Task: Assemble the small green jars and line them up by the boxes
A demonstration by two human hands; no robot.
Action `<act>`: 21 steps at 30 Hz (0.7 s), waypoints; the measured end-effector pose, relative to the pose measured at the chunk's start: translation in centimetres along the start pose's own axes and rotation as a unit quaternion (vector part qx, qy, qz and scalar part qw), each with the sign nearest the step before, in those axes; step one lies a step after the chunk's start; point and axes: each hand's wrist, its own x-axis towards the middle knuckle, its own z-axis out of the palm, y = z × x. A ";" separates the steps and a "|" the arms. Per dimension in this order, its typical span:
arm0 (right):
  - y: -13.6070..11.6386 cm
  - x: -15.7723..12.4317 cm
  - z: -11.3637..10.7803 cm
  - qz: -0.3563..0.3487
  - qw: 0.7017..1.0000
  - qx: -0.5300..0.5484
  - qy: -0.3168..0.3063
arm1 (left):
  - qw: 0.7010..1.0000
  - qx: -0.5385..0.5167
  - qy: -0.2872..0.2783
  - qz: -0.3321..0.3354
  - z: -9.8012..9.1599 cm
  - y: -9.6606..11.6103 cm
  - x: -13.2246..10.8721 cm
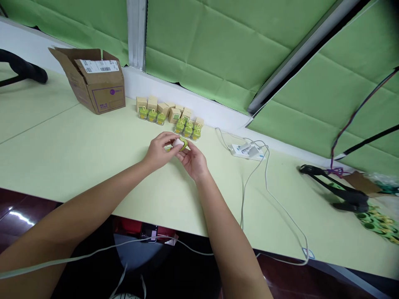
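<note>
Above the table, both hands meet at a small white-and-green round piece. My left hand pinches its white side between thumb and fingers. On the other side, the fingertips of my right hand rest on the green part, palm turned partly up. Fingers hide some of the piece, so its exact kind cannot be told. Just beyond my hands stand several small green-topped containers with loops on top and clear bases. Another row of green-topped containers stands to their left, with small tan cardboard boxes behind.
An open cardboard carton stands at the back left. Right of my hands lies a white power strip with plugs, its cables crossing the table. Farther right are a black stand and a pile of green pieces.
</note>
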 end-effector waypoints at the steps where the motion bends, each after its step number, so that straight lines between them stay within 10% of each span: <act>1: 0.0 0.0 -0.1 -0.006 1.000 -0.005 0.009 | 1.000 -0.026 0.006 -0.016 0.0 -0.1 0.1; 11: 1.3 0.7 -1.0 -0.112 0.976 -0.170 0.082 | 0.989 -0.091 0.003 -0.113 0.3 -1.0 0.0; 21: 1.9 0.7 -1.4 -0.265 0.891 -0.324 0.175 | 0.969 -0.138 0.027 -0.203 0.4 -0.6 0.5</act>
